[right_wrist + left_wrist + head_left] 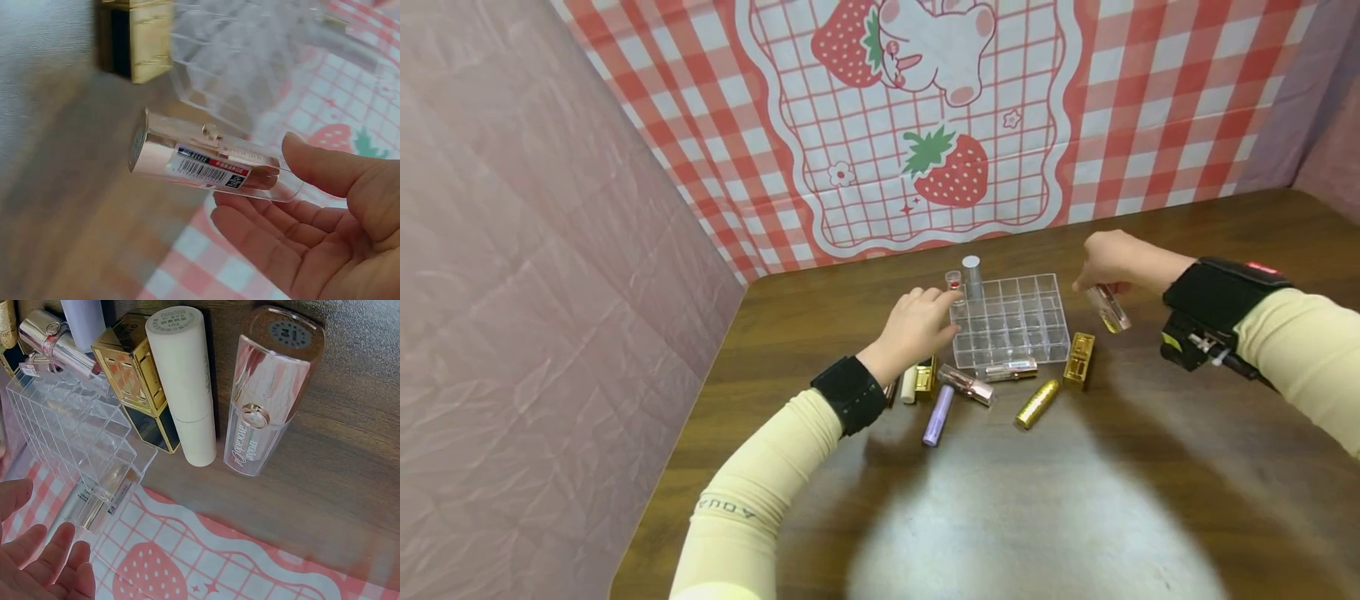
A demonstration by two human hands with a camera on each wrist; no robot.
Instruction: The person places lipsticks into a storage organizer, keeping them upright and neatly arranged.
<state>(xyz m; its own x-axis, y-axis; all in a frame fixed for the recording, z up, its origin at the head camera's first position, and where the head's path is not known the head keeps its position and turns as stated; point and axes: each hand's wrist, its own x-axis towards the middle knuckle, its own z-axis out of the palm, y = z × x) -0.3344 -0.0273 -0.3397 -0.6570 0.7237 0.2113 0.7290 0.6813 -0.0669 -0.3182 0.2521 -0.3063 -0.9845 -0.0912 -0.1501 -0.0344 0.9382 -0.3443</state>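
- Pinches pink lipstick (203,156) by one end with right hand (1108,258), right of clear rack (1011,321)
- Holds left hand (917,323) loosely spread beside rack's left edge

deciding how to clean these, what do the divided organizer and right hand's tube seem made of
Divided organizer: probably glossy plastic, perhaps acrylic; the walls are transparent. Tube: mirror-like rose gold, metal or metallized plastic; the transparent end looks plastic.

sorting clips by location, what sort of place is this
Likely a staged indoor tabletop corner: a brown wood-grain table, a clear plastic gridded organizer on it, and a red-and-white checked cloth with strawberries hung behind.
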